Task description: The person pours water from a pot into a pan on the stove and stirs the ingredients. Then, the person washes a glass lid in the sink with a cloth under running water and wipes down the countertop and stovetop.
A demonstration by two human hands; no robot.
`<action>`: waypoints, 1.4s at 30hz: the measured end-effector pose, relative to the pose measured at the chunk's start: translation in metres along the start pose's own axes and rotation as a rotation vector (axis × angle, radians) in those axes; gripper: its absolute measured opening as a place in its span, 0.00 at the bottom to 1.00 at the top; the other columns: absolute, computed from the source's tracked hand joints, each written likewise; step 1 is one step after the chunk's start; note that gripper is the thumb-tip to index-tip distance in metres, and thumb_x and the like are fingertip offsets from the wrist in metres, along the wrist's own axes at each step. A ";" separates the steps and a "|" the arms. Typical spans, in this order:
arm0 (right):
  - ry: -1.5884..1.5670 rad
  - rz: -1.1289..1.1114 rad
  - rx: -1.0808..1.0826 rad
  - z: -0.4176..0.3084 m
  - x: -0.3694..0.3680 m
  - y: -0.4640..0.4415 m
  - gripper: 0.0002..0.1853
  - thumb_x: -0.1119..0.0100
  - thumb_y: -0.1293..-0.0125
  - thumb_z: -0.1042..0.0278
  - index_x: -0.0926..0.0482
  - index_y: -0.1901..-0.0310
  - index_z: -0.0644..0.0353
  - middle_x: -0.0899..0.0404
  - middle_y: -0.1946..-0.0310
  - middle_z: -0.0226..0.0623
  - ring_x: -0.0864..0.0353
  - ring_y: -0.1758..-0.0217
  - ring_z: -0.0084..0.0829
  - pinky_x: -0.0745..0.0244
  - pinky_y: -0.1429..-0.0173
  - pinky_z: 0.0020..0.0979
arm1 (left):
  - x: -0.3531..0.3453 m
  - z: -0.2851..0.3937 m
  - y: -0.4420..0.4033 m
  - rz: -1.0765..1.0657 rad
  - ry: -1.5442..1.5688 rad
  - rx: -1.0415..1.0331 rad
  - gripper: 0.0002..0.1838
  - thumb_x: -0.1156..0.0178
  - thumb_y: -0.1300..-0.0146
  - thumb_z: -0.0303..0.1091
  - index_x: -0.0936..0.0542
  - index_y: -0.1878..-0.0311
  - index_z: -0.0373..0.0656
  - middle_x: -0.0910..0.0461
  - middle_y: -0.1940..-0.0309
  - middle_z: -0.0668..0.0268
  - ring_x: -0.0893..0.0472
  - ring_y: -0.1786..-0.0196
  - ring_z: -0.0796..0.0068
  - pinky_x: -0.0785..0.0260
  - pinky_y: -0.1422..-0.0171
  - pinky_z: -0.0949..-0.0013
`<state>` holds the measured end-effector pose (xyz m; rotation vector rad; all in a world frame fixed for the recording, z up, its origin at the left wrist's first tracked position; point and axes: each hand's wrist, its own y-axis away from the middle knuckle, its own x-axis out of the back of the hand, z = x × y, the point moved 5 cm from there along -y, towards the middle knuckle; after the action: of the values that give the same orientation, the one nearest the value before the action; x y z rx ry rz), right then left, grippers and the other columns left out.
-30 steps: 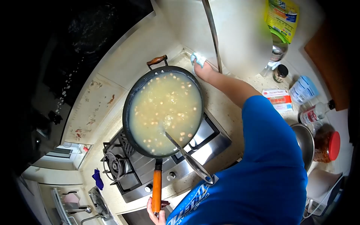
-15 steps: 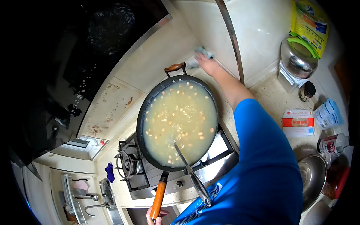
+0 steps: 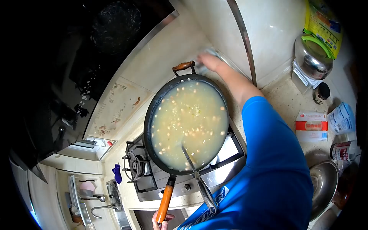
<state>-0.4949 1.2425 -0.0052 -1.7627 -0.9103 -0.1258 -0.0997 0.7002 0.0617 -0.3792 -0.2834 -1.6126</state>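
Note:
A large dark wok [image 3: 147, 126] sits over the gas stove, filled with cloudy pale-yellow liquid dotted with peanut-like pieces. My left hand [image 3: 163, 221] grips the end of its orange wooden handle [image 3: 165, 201]. A metal ladle or spoon [image 3: 201, 184] leans in the wok, its bowl sunk in the liquid and its handle over the near rim. Beyond the wok, at the wall corner, my right hand [image 3: 209, 61] is on a pale bluish cloth [image 3: 210, 51]. Motion smears that hand, and its fingers are partly lost in blur.
Left of the wok is a bare burner [image 3: 136, 165]. Along the right counter stand a steel pot [image 3: 314, 57], a dark-lidded jar [image 3: 321, 93], a red-and-white box [image 3: 311, 125] and a steel bowl [image 3: 324, 188]. A dark range hood [image 3: 126, 50] overhangs the upper left.
My right hand has shifted slightly with the cloth along the wall corner and looks more blurred. The view has moved a little. My left hand stays on the wok handle.

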 end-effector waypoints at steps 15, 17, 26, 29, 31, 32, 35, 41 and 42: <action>0.036 -0.585 -0.643 -0.020 0.021 0.137 0.13 0.53 0.40 0.63 0.21 0.58 0.55 0.22 0.60 0.44 0.22 0.54 0.41 0.29 0.49 0.38 | -0.006 0.008 -0.004 -0.049 0.121 -0.002 0.27 0.46 0.37 0.39 0.40 0.39 0.36 0.26 0.67 0.58 0.25 0.64 0.68 0.33 0.53 0.66; 0.126 -0.512 -0.550 -0.029 0.036 0.164 0.12 0.52 0.42 0.67 0.20 0.59 0.51 0.21 0.61 0.42 0.22 0.55 0.42 0.28 0.52 0.38 | -0.003 0.008 -0.004 -0.011 0.134 0.054 0.34 0.37 0.46 0.46 0.36 0.42 0.35 0.26 0.67 0.59 0.24 0.65 0.69 0.32 0.55 0.67; 0.119 -0.550 -0.410 -0.135 0.133 0.268 0.16 0.50 0.51 0.79 0.19 0.67 0.45 0.24 0.64 0.38 0.25 0.55 0.38 0.31 0.52 0.35 | 0.001 -0.014 -0.009 -0.131 0.309 -0.023 0.33 0.35 0.48 0.40 0.36 0.42 0.36 0.26 0.68 0.61 0.24 0.64 0.69 0.33 0.54 0.67; 0.222 -0.606 -0.471 -0.158 0.159 0.280 0.15 0.50 0.50 0.78 0.19 0.67 0.44 0.23 0.63 0.37 0.24 0.55 0.38 0.30 0.54 0.35 | -0.002 -0.017 -0.009 -0.168 0.366 -0.019 0.33 0.36 0.48 0.38 0.37 0.41 0.37 0.25 0.68 0.61 0.24 0.63 0.70 0.34 0.52 0.67; 0.234 -0.759 -0.584 -0.170 0.163 0.288 0.12 0.48 0.49 0.76 0.19 0.67 0.45 0.22 0.64 0.36 0.23 0.56 0.37 0.29 0.56 0.35 | 0.000 -0.018 -0.010 -0.199 0.368 0.001 0.35 0.35 0.49 0.36 0.39 0.39 0.38 0.24 0.68 0.60 0.23 0.62 0.71 0.36 0.50 0.69; 0.244 -0.755 -0.593 -0.178 0.168 0.286 0.12 0.48 0.49 0.76 0.19 0.67 0.45 0.22 0.64 0.36 0.23 0.56 0.37 0.29 0.56 0.35 | 0.001 -0.021 -0.010 -0.213 0.374 -0.001 0.35 0.35 0.49 0.36 0.39 0.39 0.38 0.24 0.68 0.60 0.23 0.62 0.71 0.36 0.50 0.69; 0.245 -0.880 -0.810 -0.190 0.185 0.290 0.12 0.45 0.55 0.79 0.19 0.69 0.51 0.21 0.70 0.37 0.21 0.62 0.36 0.28 0.61 0.32 | 0.002 -0.028 -0.012 -0.240 0.366 0.017 0.31 0.38 0.45 0.30 0.38 0.39 0.37 0.24 0.69 0.62 0.23 0.63 0.72 0.36 0.50 0.70; 0.485 -1.015 -0.946 -0.203 0.235 0.333 0.06 0.41 0.53 0.72 0.19 0.71 0.48 0.19 0.68 0.35 0.20 0.61 0.34 0.27 0.58 0.32 | -0.019 -0.071 -0.019 -0.417 0.390 0.138 0.21 0.44 0.39 0.27 0.34 0.42 0.35 0.25 0.72 0.67 0.25 0.65 0.78 0.34 0.53 0.74; 0.493 -1.006 -0.953 -0.203 0.242 0.336 0.06 0.41 0.53 0.72 0.19 0.71 0.48 0.19 0.68 0.35 0.20 0.61 0.34 0.27 0.58 0.32 | -0.025 -0.072 -0.019 -0.482 0.408 0.161 0.21 0.44 0.39 0.27 0.33 0.43 0.35 0.25 0.72 0.68 0.25 0.65 0.79 0.35 0.53 0.75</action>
<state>-0.0457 1.1569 -0.0627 -1.7305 -1.3842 -1.7988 -0.1223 0.6950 -0.0133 0.1609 -0.1970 -2.0758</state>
